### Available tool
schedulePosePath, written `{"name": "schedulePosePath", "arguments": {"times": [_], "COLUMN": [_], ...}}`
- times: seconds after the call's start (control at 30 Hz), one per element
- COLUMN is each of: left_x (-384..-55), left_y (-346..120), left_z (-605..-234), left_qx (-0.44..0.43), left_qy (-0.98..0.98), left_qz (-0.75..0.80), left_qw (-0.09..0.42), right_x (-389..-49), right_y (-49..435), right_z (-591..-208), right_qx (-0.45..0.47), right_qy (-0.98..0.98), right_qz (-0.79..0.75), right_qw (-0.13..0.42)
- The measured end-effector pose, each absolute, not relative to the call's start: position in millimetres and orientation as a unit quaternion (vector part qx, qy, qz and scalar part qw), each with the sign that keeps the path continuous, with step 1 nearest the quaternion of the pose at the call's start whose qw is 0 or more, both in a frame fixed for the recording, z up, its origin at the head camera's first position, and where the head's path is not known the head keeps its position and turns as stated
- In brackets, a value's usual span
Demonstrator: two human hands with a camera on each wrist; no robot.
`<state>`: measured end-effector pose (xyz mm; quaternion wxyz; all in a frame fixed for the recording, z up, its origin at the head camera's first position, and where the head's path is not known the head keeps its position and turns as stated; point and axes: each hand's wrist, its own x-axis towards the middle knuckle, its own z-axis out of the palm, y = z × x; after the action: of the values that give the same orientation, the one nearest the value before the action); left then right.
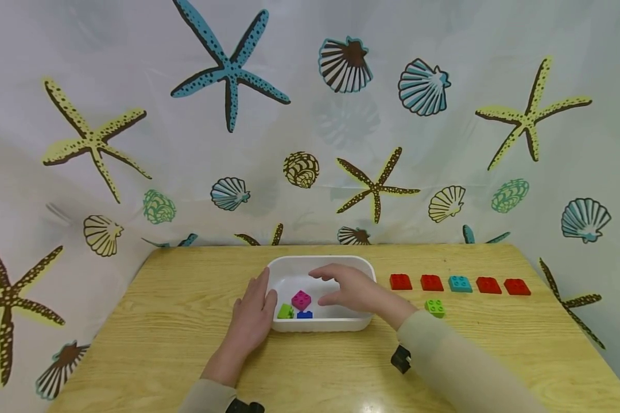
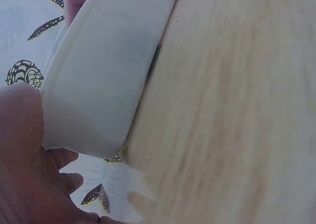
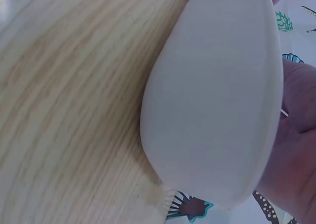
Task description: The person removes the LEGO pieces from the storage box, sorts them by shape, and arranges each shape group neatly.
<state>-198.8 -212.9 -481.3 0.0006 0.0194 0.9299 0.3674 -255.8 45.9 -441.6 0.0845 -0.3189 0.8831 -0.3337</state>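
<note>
A white plastic bin stands on the table. My left hand holds its left side, thumb over the rim and fingers along the outer wall; the left wrist view shows that hand at the bin's corner. Over the bin's right half hovers my right hand, fingers bent and apart from the thumb, nothing between them. Inside the bin, toward the left, lie a magenta toy brick, a lime green brick and a blue brick. The right wrist view has the bin's wall hiding the right fingertips.
Right of the bin, a row of bricks runs across the wooden table: red bricks with a light blue brick in the middle. A lime green brick lies in front of the row. A sea-patterned curtain surrounds the table.
</note>
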Motion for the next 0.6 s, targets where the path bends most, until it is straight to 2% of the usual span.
{"name": "schedulePosePath", "arguments": {"times": [0.6], "left_x": [-199.3], "left_y": [-213.1], "left_z": [-481.2], "left_qx": [0.019], "left_qy": [0.933], "left_qz": [0.359], "left_qw": [0.003], "right_x": [-261.7], "right_y": [19.3], "right_z": [-455.9], "right_qx": [-0.328], "right_qy": [0.871], "right_qz": [-0.349], "right_qw": [0.106]}}
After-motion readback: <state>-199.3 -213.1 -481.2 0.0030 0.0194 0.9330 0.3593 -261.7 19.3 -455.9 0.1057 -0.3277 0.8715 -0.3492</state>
